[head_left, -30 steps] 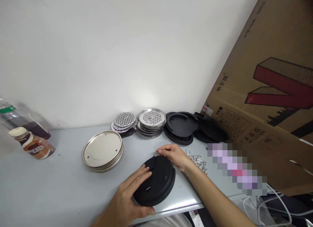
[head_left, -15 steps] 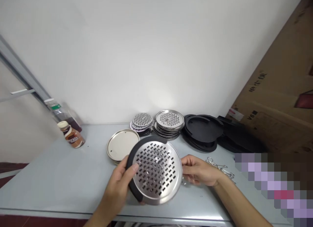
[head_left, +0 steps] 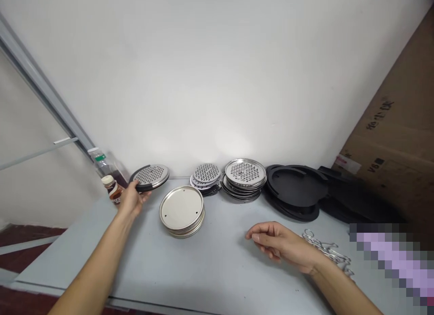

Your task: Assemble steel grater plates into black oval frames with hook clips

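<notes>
At the back left, my left hand (head_left: 131, 198) grips the black-edged side of a round perforated metal plate (head_left: 152, 175), which is slightly tilted beside the bottles. Over the right-middle of the table, my right hand (head_left: 280, 245) is loosely curled, its fingers partly apart and no object visible in them. A stack of cream-coloured metal discs (head_left: 182, 208) sits between the hands. Behind it are a pile of small perforated discs (head_left: 206, 172) and a stack of larger perforated metal plates (head_left: 245, 172). Thin metal wire pieces (head_left: 327, 249) lie beside my right wrist.
Black round trays (head_left: 294, 186) are piled at the back right, near a big cardboard box (head_left: 386, 138). A small brown-labelled bottle (head_left: 110, 188) and a clear bottle (head_left: 108, 166) stand at the back left. A white wall (head_left: 217, 80) borders the grey table (head_left: 210, 270).
My left hand has carried the perforated plate from the front middle to the back left. My right hand has come off the plate and stays over the table. The view has shifted slightly.
</notes>
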### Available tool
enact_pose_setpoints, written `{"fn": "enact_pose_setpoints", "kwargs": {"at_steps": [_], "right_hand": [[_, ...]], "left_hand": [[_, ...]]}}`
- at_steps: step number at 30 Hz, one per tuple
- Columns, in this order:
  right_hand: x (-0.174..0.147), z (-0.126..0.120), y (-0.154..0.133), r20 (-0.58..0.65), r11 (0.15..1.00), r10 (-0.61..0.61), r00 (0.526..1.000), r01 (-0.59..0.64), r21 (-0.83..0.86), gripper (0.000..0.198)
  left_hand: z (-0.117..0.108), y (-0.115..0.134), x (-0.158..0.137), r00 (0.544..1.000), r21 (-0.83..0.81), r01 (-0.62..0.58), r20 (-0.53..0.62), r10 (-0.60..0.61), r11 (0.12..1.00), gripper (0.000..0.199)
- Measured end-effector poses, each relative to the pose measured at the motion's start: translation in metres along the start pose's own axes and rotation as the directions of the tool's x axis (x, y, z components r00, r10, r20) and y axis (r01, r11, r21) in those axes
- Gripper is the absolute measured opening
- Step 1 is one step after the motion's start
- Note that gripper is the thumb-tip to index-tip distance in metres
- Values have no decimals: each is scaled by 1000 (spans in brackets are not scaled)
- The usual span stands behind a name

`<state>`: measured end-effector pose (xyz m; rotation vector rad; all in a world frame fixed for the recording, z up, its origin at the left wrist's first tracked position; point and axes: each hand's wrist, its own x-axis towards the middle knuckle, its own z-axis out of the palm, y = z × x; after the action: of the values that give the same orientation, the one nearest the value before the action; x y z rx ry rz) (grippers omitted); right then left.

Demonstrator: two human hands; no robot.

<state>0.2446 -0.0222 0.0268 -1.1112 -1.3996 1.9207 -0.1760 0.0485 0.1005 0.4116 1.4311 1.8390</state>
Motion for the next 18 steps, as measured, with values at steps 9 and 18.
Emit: {"fn": "enact_pose_setpoints", "kwargs": {"at_steps": [9, 18], "right_hand": [[6, -4, 8, -27, 1000, -20, 999, 19, -22, 36], [4, 0, 6, -43, 995, -23, 999, 19, -98, 41]], "left_hand": [[11, -57, 22, 957, 179, 225, 143, -252, 958, 34], [-23, -63, 28, 966, 542, 120, 130, -224, 832, 33]]}}
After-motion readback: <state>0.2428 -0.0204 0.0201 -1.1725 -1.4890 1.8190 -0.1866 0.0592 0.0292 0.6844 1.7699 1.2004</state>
